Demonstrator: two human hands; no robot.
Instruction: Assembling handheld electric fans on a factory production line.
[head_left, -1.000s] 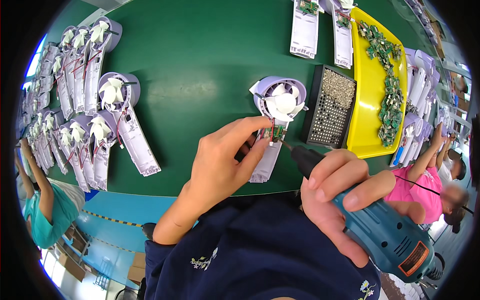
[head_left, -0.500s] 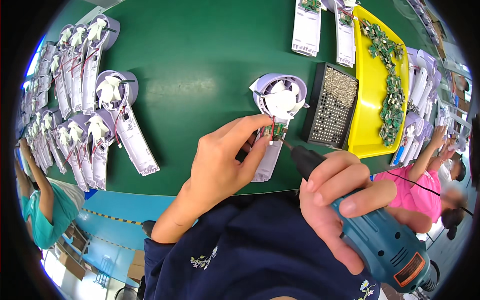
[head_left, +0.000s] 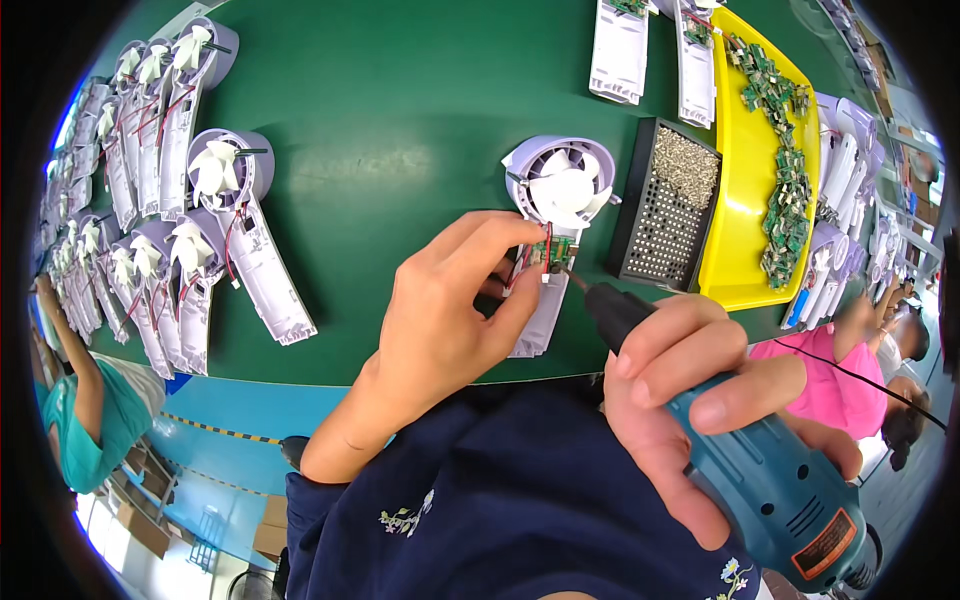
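In front of me a lilac handheld fan housing [head_left: 540, 318] lies with its white blade [head_left: 565, 190] facing up. Across its handle sits a small green circuit board [head_left: 553, 252] with red and black wires. My left hand [head_left: 455, 295] pinches the board at its left side, thumb and index finger closed on it. A teal electric screwdriver [head_left: 765, 475] with a black nose is gripped in my right hand [head_left: 690, 400]. Its bit points at the board's right edge; whether it touches there I cannot tell.
Right of the fan stands a black screw tray [head_left: 665, 205], its perforated plate partly heaped with screws. Beside it a yellow bin [head_left: 735, 240] holds many circuit boards. Rows of fan housings [head_left: 235, 190] line the left. Co-workers sit at both sides, one in a teal shirt [head_left: 100, 420], another in pink [head_left: 830, 375].
The view has shifted slightly. The screwdriver's bit sits a little closer to the board's right edge, and a white connector now shows below my left fingers. Both hands keep their holds.
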